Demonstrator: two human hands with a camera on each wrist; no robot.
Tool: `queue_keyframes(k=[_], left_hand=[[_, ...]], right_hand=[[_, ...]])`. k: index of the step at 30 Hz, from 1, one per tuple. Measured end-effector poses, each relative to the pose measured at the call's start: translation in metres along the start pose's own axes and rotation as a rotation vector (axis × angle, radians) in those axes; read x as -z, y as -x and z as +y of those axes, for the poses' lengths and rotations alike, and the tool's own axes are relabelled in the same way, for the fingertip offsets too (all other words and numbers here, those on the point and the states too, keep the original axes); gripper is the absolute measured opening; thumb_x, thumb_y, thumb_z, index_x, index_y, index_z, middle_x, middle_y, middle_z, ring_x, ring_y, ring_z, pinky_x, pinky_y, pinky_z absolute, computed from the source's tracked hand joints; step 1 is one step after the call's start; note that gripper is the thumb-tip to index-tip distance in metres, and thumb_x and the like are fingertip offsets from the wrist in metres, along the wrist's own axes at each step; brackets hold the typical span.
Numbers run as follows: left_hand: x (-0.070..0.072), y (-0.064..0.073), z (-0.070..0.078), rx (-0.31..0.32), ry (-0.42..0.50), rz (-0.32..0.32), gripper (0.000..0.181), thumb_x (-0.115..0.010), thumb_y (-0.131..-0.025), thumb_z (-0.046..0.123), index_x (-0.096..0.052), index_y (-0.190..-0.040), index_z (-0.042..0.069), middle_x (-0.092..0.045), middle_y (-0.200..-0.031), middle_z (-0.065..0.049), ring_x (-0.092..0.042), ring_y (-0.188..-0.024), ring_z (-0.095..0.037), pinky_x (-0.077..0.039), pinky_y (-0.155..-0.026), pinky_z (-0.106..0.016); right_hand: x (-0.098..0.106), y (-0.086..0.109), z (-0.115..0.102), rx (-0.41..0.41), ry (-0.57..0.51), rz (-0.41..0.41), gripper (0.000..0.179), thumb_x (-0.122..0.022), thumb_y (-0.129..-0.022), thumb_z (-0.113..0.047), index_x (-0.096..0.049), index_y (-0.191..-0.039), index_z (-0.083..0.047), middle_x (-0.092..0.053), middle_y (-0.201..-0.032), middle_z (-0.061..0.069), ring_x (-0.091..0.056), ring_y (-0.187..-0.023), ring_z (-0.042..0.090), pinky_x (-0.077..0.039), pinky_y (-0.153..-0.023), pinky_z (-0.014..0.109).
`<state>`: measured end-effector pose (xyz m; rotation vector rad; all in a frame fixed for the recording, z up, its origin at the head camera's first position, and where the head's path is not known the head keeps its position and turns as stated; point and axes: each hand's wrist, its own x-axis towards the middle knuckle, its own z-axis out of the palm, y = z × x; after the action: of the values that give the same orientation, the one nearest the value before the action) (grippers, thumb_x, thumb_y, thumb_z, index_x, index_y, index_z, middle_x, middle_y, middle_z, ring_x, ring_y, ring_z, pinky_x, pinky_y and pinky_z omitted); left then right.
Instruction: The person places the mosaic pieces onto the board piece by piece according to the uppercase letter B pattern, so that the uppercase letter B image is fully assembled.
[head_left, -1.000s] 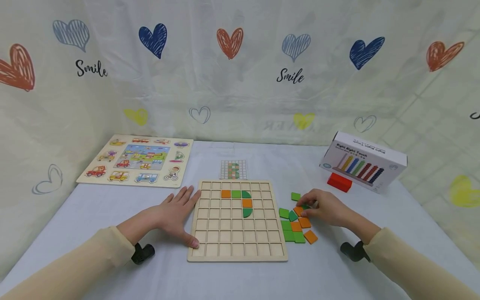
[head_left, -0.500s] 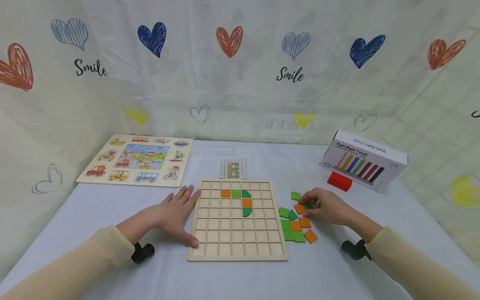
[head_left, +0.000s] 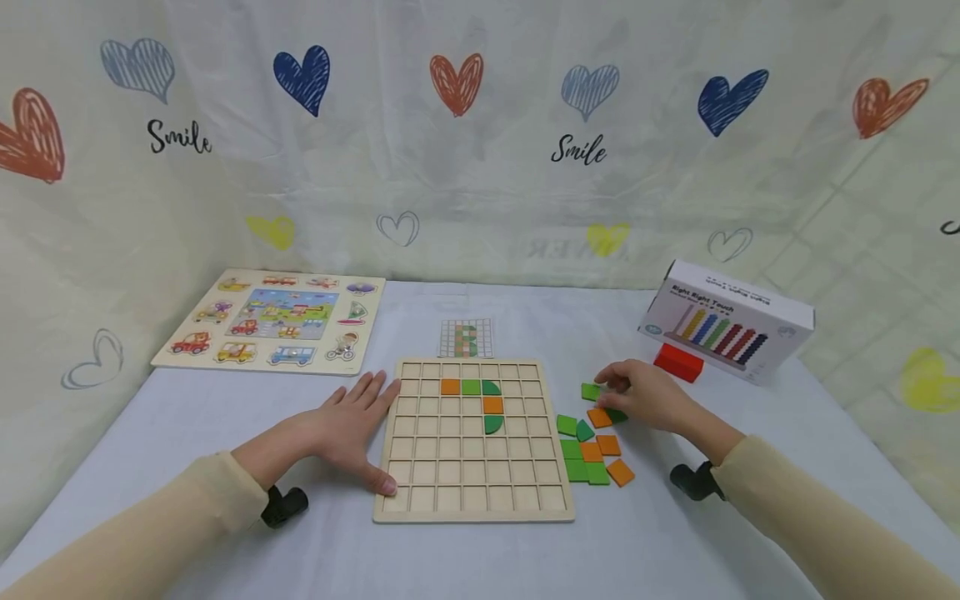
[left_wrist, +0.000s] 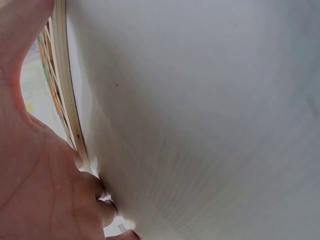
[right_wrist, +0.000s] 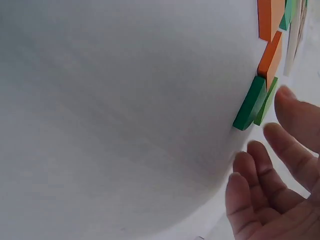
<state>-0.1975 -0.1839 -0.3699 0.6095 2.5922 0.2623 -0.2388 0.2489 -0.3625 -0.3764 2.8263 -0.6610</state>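
My left hand point(head_left: 343, 435) lies spread along the left edge of a wooden grid board point(head_left: 475, 498), thumb and fingertips at its rim. Set in the board are two orange squares, a light green square point(head_left: 471, 387) and two dark green quarter-round pieces point(head_left: 492, 425). To the right, my right hand point(head_left: 647, 396) hovers over the loose tiles, its fingers loosely bent and nothing between them. Just beyond its thumb in the right wrist view are a dark green piece point(right_wrist: 251, 104), a light green square point(right_wrist: 266, 102) and an orange tile point(right_wrist: 270, 59).
Several more orange and green tiles point(head_left: 597, 473) lie beside the board's right edge. Behind the board is a small pattern card point(head_left: 484, 329). A picture puzzle point(head_left: 197, 360) stands back left; a white box point(head_left: 731, 325) leans on a red block point(head_left: 678, 363) at back right.
My right hand has moved a little away from me and lifted off the orange tile, toward the farthest light green square. That orange tile has shifted slightly. The left hand stays put.
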Motion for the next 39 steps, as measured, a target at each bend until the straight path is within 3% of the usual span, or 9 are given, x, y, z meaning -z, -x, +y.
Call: queue_keyframes(k=[6, 16, 24, 32, 39], left_hand=[[0.001, 0.001, -0.001, -0.010, 0.026, -0.012, 0.143, -0.079, -0.068, 0.077, -0.005, -0.164, 0.001, 0.003, -0.170, -0.027, 0.005, -0.158, -0.047, -0.006, -0.123, -0.071], [0.000, 0.001, 0.000, -0.004, 0.011, 0.002, 0.142, -0.080, -0.069, 0.075, -0.005, -0.164, 0.001, 0.001, -0.171, -0.026, 0.004, -0.158, -0.047, -0.007, -0.123, -0.070], [-0.001, 0.000, -0.002, -0.004, -0.003, 0.006, 0.142, -0.080, -0.068, 0.075, -0.005, -0.164, 0.001, 0.001, -0.171, -0.026, 0.004, -0.158, -0.047, -0.007, -0.123, -0.070], [-0.002, -0.001, -0.001, -0.002, -0.002, 0.005, 0.142, -0.079, -0.068, 0.076, -0.005, -0.164, 0.002, 0.001, -0.171, -0.025, 0.004, -0.158, -0.046, -0.007, -0.123, -0.070], [-0.002, -0.002, -0.002, 0.006, -0.007, 0.004, 0.142, -0.080, -0.067, 0.076, -0.006, -0.164, 0.002, 0.000, -0.171, -0.025, 0.003, -0.159, -0.046, -0.007, -0.123, -0.070]], right_hand=[[0.001, -0.015, -0.002, -0.055, 0.039, -0.060, 0.034, -0.079, -0.091, -0.022, -0.070, -0.118, -0.003, -0.068, -0.100, 0.008, -0.057, -0.090, 0.021, -0.054, -0.083, 0.035], [0.002, -0.015, -0.007, -0.091, 0.013, -0.065, 0.032, -0.076, -0.093, -0.018, -0.067, -0.119, -0.002, -0.069, -0.103, 0.010, -0.059, -0.092, 0.022, -0.057, -0.087, 0.038], [-0.011, -0.015, -0.039, 0.000, -0.050, -0.009, 0.028, -0.075, -0.093, -0.014, -0.069, -0.117, -0.001, -0.072, -0.103, 0.009, -0.062, -0.091, 0.020, -0.059, -0.085, 0.035], [-0.038, -0.016, -0.092, 0.102, -0.064, -0.043, 0.022, -0.080, -0.089, -0.013, -0.073, -0.107, -0.003, -0.070, -0.089, 0.001, -0.059, -0.082, 0.013, -0.054, -0.079, 0.029], [-0.054, -0.020, -0.119, 0.228, -0.096, -0.073, 0.020, -0.082, -0.086, -0.010, -0.076, -0.105, -0.003, -0.074, -0.089, 0.000, -0.065, -0.080, 0.008, -0.056, -0.076, 0.026]])
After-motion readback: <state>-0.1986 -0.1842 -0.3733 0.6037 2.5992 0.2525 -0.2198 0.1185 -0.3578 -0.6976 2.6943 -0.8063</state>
